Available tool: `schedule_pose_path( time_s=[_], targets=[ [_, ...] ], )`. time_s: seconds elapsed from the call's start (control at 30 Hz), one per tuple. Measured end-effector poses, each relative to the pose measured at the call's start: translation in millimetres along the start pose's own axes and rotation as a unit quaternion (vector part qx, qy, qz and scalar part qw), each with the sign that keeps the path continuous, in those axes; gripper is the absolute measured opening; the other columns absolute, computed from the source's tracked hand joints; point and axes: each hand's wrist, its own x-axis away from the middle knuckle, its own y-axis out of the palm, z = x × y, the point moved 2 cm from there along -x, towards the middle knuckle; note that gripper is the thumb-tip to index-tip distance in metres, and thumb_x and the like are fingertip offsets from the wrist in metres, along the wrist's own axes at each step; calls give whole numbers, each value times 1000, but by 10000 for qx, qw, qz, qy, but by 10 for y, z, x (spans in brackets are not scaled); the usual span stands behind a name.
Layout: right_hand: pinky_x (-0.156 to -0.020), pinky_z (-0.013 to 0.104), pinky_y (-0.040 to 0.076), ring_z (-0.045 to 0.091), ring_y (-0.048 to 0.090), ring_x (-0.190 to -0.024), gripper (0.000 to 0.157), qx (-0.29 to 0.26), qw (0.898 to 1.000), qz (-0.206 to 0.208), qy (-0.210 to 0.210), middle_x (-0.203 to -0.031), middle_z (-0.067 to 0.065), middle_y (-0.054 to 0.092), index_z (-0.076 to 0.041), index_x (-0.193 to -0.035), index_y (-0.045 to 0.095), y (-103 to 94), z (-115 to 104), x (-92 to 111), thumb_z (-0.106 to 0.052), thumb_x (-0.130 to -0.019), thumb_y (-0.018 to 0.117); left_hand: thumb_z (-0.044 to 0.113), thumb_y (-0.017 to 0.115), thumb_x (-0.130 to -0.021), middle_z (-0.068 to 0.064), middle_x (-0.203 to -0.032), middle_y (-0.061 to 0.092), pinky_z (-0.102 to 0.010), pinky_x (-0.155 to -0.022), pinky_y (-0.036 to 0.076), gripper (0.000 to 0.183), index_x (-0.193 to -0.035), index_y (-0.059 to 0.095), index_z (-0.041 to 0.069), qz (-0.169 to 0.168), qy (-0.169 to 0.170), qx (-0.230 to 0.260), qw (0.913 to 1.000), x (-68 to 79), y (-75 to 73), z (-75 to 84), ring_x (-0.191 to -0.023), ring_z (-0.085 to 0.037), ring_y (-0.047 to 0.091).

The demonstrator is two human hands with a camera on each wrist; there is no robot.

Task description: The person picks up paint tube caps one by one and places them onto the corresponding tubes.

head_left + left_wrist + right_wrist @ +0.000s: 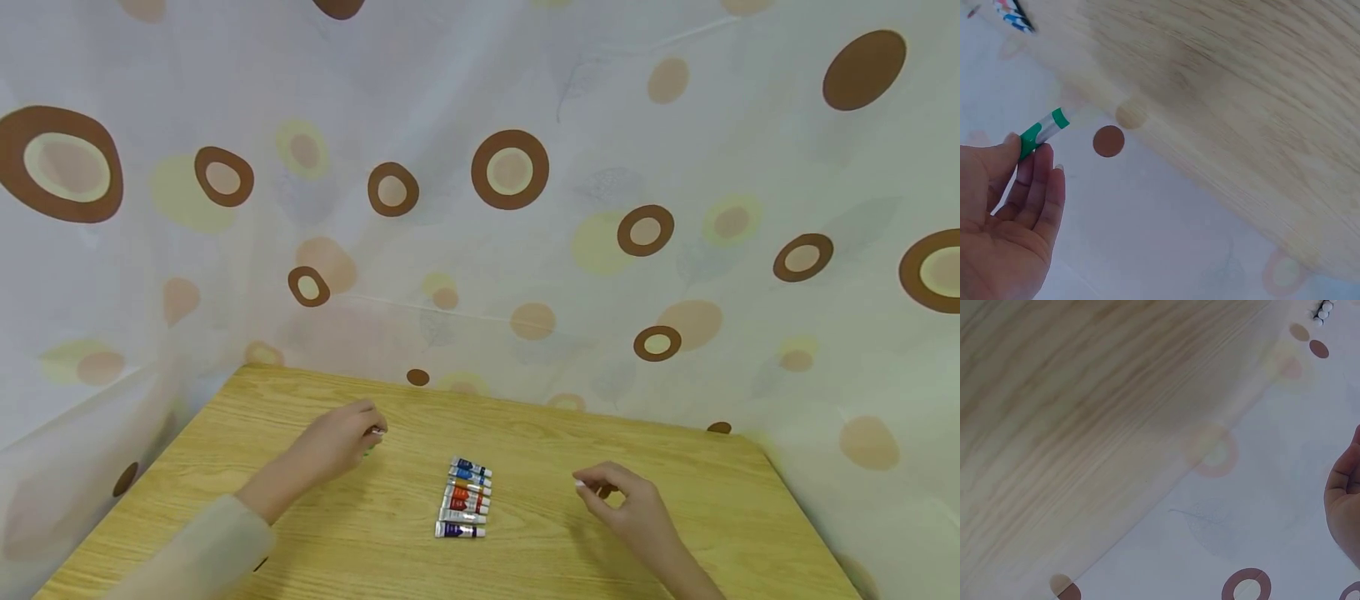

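Note:
Off to the left, my left hand [337, 440] is held over the wooden table. It pinches a small green paint tube [1043, 132] between thumb and fingers; the left wrist view shows its green bands and pale middle. Over the right part of the table, my right hand [628, 502] holds a tiny white piece [579, 483] between thumb and forefinger, too small to make out for certain. Between the hands lies a row of several paint tubes [461, 530] with white caps pointing right. In the right wrist view, only part of the right hand [1344, 506] shows.
The wooden table [300, 550] carries the tube row near its middle. Behind and beside it hangs a pale sheet [450, 100] with brown rings and dots, meeting the table's far edge. A light sleeve [210, 546] covers the left forearm.

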Motion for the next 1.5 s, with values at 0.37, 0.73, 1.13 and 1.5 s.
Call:
schedule_pose_path(
  time_s=[0.37,0.73,1.13,1.5],
  targets=[
    [-67,20,56,-3,62,-76,21,-343,9993,-5,-126,-93,-4,75,-19,-104,79,63,-89,-91,-5,-89,78,14,71,-97,5,-94,67,-19,-72,55,5,-97,72,9,236,53,1354,9905,-172,88,374,-83,-5,61],
    [-67,21,57,-2,62,-77,17,-699,9975,-17,112,-94,0,77,-18,-105,81,217,-184,-142,-8,-91,77,15,71,-97,0,-97,71,-17,-76,58,7,-102,74,10,481,-181,2906,9555,-229,219,593,-85,-4,67],
    [-69,21,57,0,63,-79,14,-1203,9924,-123,208,-94,-2,77,-20,-105,81,392,-390,-167,-14,-94,75,27,72,-98,-4,-103,74,-17,-81,57,19,-106,74,11,403,-547,4237,9033,-231,256,895,-91,-11,71],
    [-66,22,56,0,62,-74,11,-1432,9897,51,45,-92,-1,78,-15,-102,81,459,-525,-129,-12,-93,76,27,71,-98,-11,-107,74,-23,-79,61,22,-109,72,8,131,-640,5012,8629,-198,308,1024,-92,-12,75]
  ],
)
